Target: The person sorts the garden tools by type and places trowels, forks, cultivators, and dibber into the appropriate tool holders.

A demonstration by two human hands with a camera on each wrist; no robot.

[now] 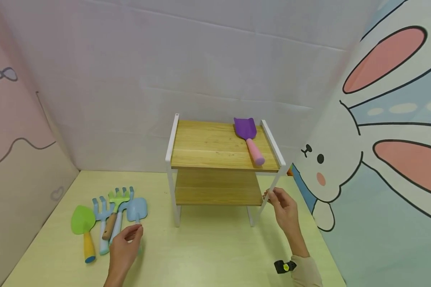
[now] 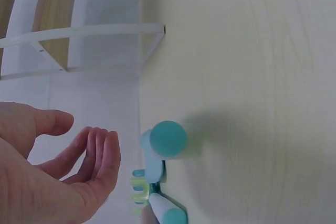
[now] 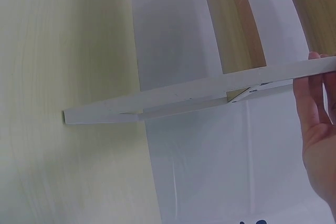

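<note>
A two-tier rack (image 1: 204, 145) with wooden shelves and a white frame stands at the middle of the table. My right hand (image 1: 286, 209) grips its right front leg (image 3: 178, 92), fingertips showing past the far edge in the right wrist view. On the top shelf lies a purple toy shovel (image 1: 246, 128) with a pink handle. My left hand (image 1: 125, 249) hovers by the handle of a light blue shovel (image 1: 137, 209), holding nothing. Its fingers are loosely curved with a gap to the thumb, and the shovel's teal handle end (image 2: 168, 138) is beside them.
Left of the blue shovel lie a green trowel (image 1: 83, 219) with a yellow handle, a blue hand rake (image 1: 102, 215), and a green rake (image 1: 118, 197) with a brown handle overlapping another blue rake (image 1: 118, 223). A white sheet (image 1: 215, 59) hangs behind the table (image 1: 215, 255).
</note>
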